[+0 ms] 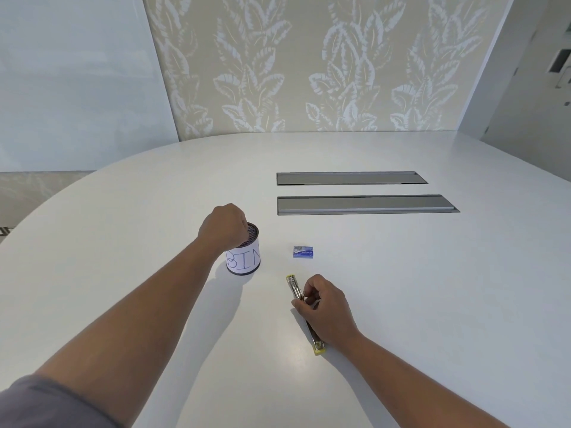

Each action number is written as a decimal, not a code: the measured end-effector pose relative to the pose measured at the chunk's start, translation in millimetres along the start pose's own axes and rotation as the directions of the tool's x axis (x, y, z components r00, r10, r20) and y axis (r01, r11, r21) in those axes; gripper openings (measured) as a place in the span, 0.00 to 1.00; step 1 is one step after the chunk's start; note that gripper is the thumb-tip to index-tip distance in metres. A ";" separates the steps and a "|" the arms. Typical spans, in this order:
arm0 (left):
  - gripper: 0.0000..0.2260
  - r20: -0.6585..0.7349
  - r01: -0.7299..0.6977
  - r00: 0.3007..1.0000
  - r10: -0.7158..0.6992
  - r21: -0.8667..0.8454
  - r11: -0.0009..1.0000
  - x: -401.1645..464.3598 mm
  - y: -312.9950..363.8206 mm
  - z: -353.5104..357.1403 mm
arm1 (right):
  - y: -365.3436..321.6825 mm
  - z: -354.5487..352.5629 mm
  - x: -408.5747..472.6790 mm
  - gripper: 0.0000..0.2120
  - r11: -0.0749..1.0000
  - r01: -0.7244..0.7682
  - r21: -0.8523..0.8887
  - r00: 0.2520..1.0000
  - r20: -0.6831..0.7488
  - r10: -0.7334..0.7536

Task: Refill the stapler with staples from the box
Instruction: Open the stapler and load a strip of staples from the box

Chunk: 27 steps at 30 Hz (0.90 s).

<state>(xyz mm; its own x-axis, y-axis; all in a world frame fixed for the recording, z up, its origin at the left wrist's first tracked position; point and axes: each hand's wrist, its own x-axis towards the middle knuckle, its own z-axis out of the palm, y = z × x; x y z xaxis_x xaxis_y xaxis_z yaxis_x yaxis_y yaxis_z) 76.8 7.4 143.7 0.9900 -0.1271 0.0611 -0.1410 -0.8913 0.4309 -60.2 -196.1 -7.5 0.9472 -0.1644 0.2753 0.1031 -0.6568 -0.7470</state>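
Observation:
A yellow and metal stapler point(293, 287) lies unfolded flat on the white table point(432, 288), near the front middle. My right hand point(327, 307) rests on its middle, fingers pinched on the metal part. A small blue staple box point(303, 252) sits closed just beyond the stapler. My left hand point(224, 228) hovers over the mouth of a black mesh cup labelled "BIN" point(244, 261), fingers bunched downward. Whether anything is between those fingers is hidden.
Two long grey cable hatches point(364, 205) are set into the table behind the box. The table's curved far edge meets a leaf-patterned wall.

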 end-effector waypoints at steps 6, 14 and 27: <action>0.14 -0.032 0.015 0.999 -0.014 0.044 0.999 1.9 -5.3 1.6 | 1.1 -0.4 0.0 0.14 1.000 0.002 -0.002 1.000 0.002 -0.002; 0.10 -0.108 0.010 0.994 -0.005 0.047 0.999 1.8 -9.3 5.6 | -0.1 -1.5 -0.7 0.13 1.000 -0.005 0.030 1.000 0.006 0.005; 0.08 0.022 -0.387 0.917 0.399 -0.195 0.901 -31.6 40.8 85.9 | -7.9 -5.6 -5.5 0.12 0.987 -0.052 0.151 0.998 0.036 0.047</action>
<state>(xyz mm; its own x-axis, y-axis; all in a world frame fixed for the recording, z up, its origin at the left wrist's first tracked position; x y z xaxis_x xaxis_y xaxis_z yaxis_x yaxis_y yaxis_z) 39.7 -62.3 82.0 0.8514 -0.4815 0.2080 -0.5103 -0.6689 0.5405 -68.0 -194.2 0.3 0.9613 -0.1689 0.2178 0.0982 -0.5284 -0.8433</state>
